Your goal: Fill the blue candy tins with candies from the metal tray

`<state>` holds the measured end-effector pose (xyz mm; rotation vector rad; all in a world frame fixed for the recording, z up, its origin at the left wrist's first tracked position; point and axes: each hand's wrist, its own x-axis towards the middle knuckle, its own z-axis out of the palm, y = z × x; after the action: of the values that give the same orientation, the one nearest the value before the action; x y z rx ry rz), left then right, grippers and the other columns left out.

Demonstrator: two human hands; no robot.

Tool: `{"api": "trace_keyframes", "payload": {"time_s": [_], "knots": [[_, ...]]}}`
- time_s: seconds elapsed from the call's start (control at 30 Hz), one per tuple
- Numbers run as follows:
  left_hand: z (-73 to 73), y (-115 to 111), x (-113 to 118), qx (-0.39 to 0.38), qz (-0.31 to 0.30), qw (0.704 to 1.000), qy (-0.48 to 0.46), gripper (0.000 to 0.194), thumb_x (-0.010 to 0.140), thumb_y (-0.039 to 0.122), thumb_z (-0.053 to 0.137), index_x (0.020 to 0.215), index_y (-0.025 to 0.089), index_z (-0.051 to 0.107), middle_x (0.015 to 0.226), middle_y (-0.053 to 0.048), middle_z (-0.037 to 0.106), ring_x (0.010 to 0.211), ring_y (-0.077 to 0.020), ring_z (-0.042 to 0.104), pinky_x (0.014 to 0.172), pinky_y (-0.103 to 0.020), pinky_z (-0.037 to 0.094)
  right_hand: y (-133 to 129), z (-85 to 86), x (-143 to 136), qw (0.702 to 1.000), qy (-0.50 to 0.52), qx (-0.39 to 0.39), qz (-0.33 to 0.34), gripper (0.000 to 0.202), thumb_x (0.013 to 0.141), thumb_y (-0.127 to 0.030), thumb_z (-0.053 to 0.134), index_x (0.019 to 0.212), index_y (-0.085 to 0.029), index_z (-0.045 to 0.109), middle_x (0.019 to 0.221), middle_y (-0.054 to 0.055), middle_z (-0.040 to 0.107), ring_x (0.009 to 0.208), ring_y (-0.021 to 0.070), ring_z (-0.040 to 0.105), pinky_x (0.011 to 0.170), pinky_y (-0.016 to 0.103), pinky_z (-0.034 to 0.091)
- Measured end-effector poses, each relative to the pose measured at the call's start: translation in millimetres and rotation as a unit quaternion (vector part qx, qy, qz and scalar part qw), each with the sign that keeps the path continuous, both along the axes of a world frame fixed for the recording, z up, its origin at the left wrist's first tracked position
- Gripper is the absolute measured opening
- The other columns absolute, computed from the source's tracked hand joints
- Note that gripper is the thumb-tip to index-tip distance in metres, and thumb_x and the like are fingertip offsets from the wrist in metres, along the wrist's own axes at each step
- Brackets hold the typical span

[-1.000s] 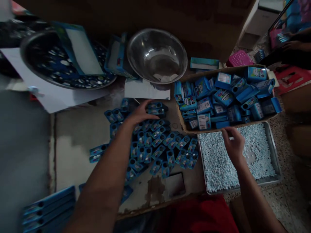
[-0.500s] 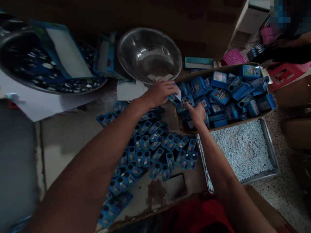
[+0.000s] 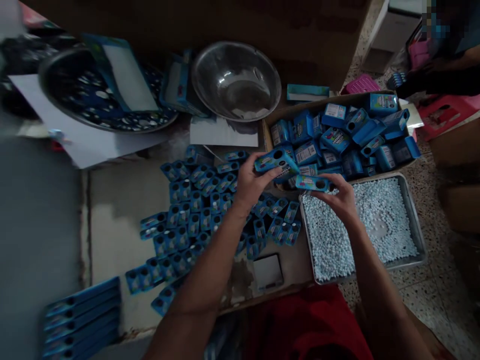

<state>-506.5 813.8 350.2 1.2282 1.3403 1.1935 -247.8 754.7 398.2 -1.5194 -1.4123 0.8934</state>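
My left hand (image 3: 249,184) is closed on a small blue printed box (image 3: 270,159) with a dark round hole in its top; a second box may be under it, but I cannot tell. To its right, my right hand (image 3: 343,199) grips another small blue box (image 3: 310,182) between thumb and fingers, its holed end facing up. Both boxes are held at the near edge of a cardboard carton (image 3: 267,134) heaped with similar blue boxes. Many more blue boxes (image 3: 194,224) stand in rows on the table left of my hands, some with white pieces in their holes.
A metal tray (image 3: 415,220) of small pale-blue pellets lies below the carton. Behind stand a steel bowl (image 3: 240,82) and a wide basin (image 3: 108,129) of dark and white pieces. A small flat scale-like device (image 3: 268,272) lies near the front edge. Another person's arm (image 3: 455,62) shows far right.
Both hands have come back from the carton toward me, and each now holds a blue box. The right hand, earlier reaching among the boxes, has moved out over the pellet tray. The view has shifted left.
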Motion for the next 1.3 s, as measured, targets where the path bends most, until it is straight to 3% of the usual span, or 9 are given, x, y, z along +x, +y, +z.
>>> {"api": "trace_keyframes", "payload": {"time_s": [0.13,0.27,0.4,0.53,0.73,0.87,1.0,1.17,1.3], "knots": [[2.4,-25,45,-0.009,-0.055,0.998,0.031,0.059,0.078,0.058,0.091,0.119,0.024,0.067,0.100,-0.002,0.077,0.092,-0.0222,0.075,0.086,-0.034,0.066,-44,27.6,41,0.995,0.013,-0.036,0.090,0.042,0.075,-0.050,0.101,0.113,-0.036,0.088,0.105,0.001,0.084,0.097,0.0241,0.071,0.088,0.038,0.052],[-0.7,-60,85,-0.048,-0.142,0.989,0.002,0.057,0.086,0.069,0.083,0.119,0.027,0.063,0.098,-0.001,0.075,0.091,-0.0222,0.076,0.081,-0.032,0.066,-68,26.1,61,0.993,0.059,-0.067,0.080,0.046,0.070,-0.046,0.104,0.112,-0.033,0.088,0.101,0.001,0.083,0.093,0.0219,0.072,0.079,0.035,0.054],[-11.7,-102,108,-0.119,-0.195,0.971,-0.067,0.058,0.098,0.078,0.064,0.128,0.028,0.061,0.109,-0.007,0.076,0.099,-0.0264,0.078,0.085,-0.042,0.068,-93,4.3,75,0.988,0.123,-0.095,-0.004,0.054,0.061,-0.046,0.108,0.107,-0.027,0.085,0.094,-0.001,0.077,0.081,0.0167,0.068,0.070,0.031,0.053],[-30.6,-158,132,-0.159,-0.227,0.955,-0.109,0.095,0.056,0.068,0.104,0.129,0.031,0.056,0.118,-0.010,0.077,0.105,-0.0333,0.081,0.086,-0.046,0.069,-136,-26.0,81,0.961,0.212,-0.163,-0.075,0.068,0.051,-0.052,0.109,0.104,-0.023,0.077,0.083,-0.004,0.070,0.072,0.0140,0.063,0.063,0.028,0.050],[-42.6,-237,175,-0.356,-0.069,0.895,-0.261,0.091,0.052,0.020,0.105,0.129,0.028,0.057,0.108,0.000,0.080,0.090,-0.0211,0.079,0.082,-0.031,0.066,-191,-67.5,89,0.954,0.166,-0.230,-0.102,0.061,0.055,-0.060,0.105,0.079,-0.024,0.061,0.079,-0.005,0.062,0.068,0.0130,0.056,0.059,0.026,0.045],[-60.6,-226,172,-0.365,-0.008,0.889,-0.277,0.085,0.044,0.010,0.100,0.119,0.025,0.065,0.101,0.003,0.081,0.085,-0.0192,0.077,0.078,-0.029,0.065,-215,-96.7,135,0.969,0.035,-0.168,-0.178,0.053,0.083,-0.073,0.080,0.100,-0.023,0.073,0.111,0.008,0.075,0.105,0.0244,0.069,0.092,0.039,0.059],[-90.7,-178,152,-0.303,-0.031,0.930,-0.203,0.082,0.044,0.016,0.102,0.117,0.024,0.067,0.103,0.005,0.081,0.088,-0.0182,0.077,0.084,-0.032,0.066,-253,-129.0,166,0.893,-0.157,-0.147,-0.396,0.068,0.104,-0.075,0.042,0.130,-0.017,0.067,0.145,0.023,0.065,0.144,0.0338,0.057,0.127,0.061,0.044],[-95.3,-136,157,-0.299,-0.167,0.927,-0.153,0.075,0.050,0.024,0.105,0.119,0.021,0.073,0.111,-0.001,0.083,0.101,-0.0259,0.080,0.096,-0.042,0.067,-295,-147.2,114,0.911,-0.190,-0.192,-0.310,0.073,0.112,-0.064,0.040,0.168,-0.016,0.039,0.186,0.026,0.020,0.177,0.0342,0.018,0.140,0.067,0.024],[-91.4,-119,171,-0.253,-0.206,0.934,-0.143,0.086,0.045,0.024,0.108,0.124,0.025,0.074,0.122,-0.004,0.084,0.114,-0.0336,0.080,0.099,-0.047,0.068,-308,-149.3,63,0.916,-0.186,-0.187,-0.303,0.076,0.113,-0.059,0.042,0.176,-0.019,0.028,0.189,0.025,0.015,0.179,0.0342,0.013,0.140,0.069,0.024]]}}
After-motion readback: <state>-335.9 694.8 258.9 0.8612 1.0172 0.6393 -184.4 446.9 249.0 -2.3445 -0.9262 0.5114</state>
